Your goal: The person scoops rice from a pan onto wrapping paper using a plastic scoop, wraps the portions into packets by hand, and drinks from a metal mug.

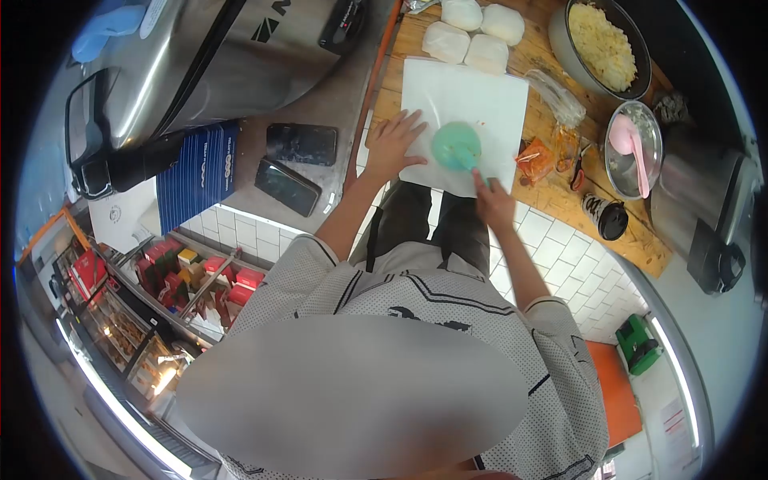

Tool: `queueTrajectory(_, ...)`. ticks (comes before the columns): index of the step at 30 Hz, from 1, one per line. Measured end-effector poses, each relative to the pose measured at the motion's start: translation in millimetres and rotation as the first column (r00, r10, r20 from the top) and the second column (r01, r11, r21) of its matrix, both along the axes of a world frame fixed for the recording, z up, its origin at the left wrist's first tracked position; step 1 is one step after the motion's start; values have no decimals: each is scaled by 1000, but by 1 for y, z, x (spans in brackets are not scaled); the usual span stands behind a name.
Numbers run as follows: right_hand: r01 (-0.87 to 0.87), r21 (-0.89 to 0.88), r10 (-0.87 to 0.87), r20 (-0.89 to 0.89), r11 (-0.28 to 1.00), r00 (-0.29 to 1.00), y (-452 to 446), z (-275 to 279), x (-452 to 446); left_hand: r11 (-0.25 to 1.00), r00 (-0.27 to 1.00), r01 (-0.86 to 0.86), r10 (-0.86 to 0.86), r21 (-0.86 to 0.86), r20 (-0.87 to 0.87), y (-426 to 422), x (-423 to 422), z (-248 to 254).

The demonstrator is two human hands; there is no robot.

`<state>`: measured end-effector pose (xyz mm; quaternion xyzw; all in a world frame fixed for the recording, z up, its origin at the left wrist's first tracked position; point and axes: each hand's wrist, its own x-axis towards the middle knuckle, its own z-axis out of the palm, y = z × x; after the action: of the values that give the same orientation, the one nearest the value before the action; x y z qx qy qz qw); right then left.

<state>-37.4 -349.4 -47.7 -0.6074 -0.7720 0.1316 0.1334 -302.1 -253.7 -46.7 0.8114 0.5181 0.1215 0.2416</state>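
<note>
My right hand (494, 202) is closed round the handle of a green spoon-like utensil (456, 144), whose round head rests on a white sheet (472, 94). Flat at the sheet's left edge, my left hand (394, 148) has its fingers spread and holds nothing. Small orange bits show near the utensil's head. Several white wrapped packets (466, 36) sit just beyond the sheet. To its right are an orange packet (536, 160) and a crumpled clear plastic bag (558, 98).
At the right stand a pot of pale shredded food (602, 46), a metal bowl (612, 172) with a pink spoon (638, 160), scissors (579, 172) and a lidded cup (606, 218). Two phones (301, 144) lie on the left counter beside a large steel appliance (216, 64).
</note>
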Motion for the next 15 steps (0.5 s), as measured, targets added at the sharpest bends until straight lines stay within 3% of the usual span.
queueTrajectory(2, -111, -36, 115, 156, 993, 981, 16, -7, 39, 1000, 1000, -2, 2, 17, -8, -1, 1, 0)
queueTrajectory(3, -59, 78, 61, -28, 995, 998, 29, 0, 38, 1000, 1000, -5, 5, 26, -16, -1, 1, -1)
queueTrajectory(6, 87, 85, -79, -89, 993, 993, 20, -2, -9, 999, 999, 2, 0, 46, -33, 0, 4, -3)
queueTrajectory(10, -23, -19, 24, 42, 1000, 999, 31, 14, 20, 999, 996, 24, -22, 21, -85, 1, 5, -6)
queueTrajectory(15, 36, 124, -38, 13, 992, 999, 24, 43, 1, 963, 964, -257, 250, 77, 90, -7, 15, -7)
